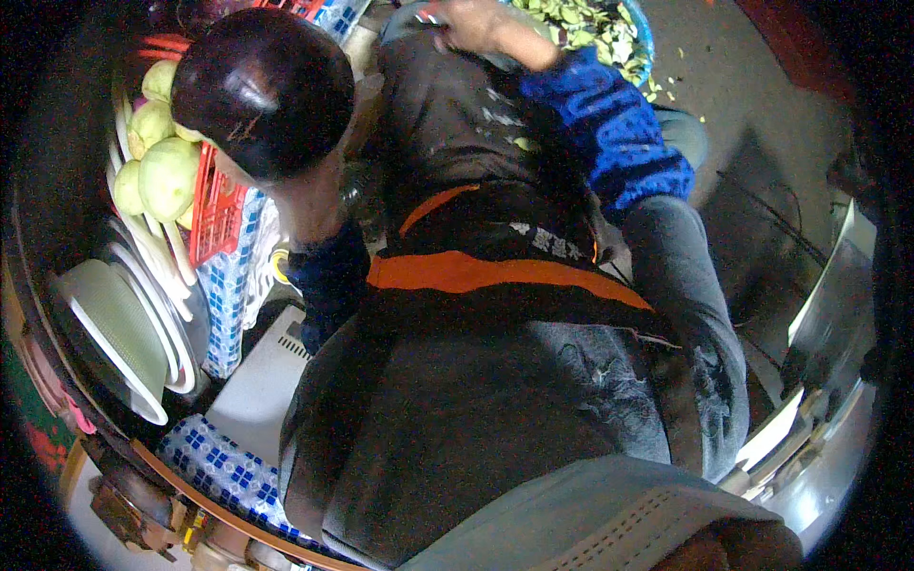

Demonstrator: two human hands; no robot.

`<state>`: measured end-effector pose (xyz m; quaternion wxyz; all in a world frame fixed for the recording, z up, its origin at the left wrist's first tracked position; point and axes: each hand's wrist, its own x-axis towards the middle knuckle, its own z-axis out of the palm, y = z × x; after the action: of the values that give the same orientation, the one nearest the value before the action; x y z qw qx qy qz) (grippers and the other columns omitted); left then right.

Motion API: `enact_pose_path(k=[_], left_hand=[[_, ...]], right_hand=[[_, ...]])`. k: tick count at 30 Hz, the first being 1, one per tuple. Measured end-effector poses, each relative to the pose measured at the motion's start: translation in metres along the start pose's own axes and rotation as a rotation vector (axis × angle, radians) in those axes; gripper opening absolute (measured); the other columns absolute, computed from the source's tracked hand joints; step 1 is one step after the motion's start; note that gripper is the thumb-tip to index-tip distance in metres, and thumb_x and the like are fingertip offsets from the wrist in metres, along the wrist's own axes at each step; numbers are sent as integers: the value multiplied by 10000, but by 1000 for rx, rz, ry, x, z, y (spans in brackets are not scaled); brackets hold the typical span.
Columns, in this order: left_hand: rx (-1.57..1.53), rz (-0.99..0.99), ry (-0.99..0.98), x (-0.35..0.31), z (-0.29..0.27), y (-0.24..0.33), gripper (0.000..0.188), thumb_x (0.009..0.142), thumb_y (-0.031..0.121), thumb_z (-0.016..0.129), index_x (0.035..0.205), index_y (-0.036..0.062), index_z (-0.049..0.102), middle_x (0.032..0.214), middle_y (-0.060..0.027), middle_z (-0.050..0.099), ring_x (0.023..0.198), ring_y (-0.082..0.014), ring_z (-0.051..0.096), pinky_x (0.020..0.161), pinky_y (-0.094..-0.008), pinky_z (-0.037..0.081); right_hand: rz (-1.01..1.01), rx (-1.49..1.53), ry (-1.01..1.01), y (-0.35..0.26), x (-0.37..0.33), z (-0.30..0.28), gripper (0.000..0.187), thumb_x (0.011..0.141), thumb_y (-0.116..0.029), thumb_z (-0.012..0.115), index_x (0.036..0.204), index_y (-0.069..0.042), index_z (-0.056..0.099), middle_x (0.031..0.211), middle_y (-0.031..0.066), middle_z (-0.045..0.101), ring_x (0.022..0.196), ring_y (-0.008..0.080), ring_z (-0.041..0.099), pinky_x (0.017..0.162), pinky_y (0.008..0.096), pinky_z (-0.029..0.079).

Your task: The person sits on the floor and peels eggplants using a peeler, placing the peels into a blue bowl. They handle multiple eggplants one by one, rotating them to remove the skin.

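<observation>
A large, round, dark purple eggplant (267,90) is raised at the upper left, its skin glossy. My left hand (309,195) is closed on it from below, with most of the fingers hidden behind it. Near the top edge, my right hand (481,27) is curled above my apron (447,105). Something small and pale with a touch of red shows at its fingers; its kind is unclear. Just beyond that hand, a blue-rimmed basin (650,48) holds many pale green and dark peelings. Several pale green peeled eggplants (169,181) sit at the left.
A red plastic basket (217,209) stands beside the peeled eggplants. White colanders (119,328) lean below them. A pale vented box (257,381) and blue-and-white checked cloth (224,466) lie by my left side. Peel scraps dot the floor (709,57) near the basin.
</observation>
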<state>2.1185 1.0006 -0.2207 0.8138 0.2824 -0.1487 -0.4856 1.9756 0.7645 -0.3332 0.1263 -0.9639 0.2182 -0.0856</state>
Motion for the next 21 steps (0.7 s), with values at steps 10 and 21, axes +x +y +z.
enact_pose_path(k=[10, 21], left_hand=[[-78, -185, 62, -16, -9, -40, 801, 788, 592, 599, 1429, 171, 368, 1447, -113, 408, 1317, -342, 410, 1075, -592, 341], [-16, -426, 165, 30, -18, -77, 814, 820, 568, 611, 1467, 175, 313, 1506, -143, 319, 1380, -378, 310, 1100, -676, 223]], right_hand=[[95, 403, 350, -7, -74, -112, 191, 885, -171, 619, 1035, -53, 615, 941, 79, 653, 833, 292, 629, 707, 401, 508], [227, -58, -618, -50, -139, 41, 220, 812, -214, 628, 997, -123, 704, 989, 109, 710, 928, 301, 683, 759, 424, 552]])
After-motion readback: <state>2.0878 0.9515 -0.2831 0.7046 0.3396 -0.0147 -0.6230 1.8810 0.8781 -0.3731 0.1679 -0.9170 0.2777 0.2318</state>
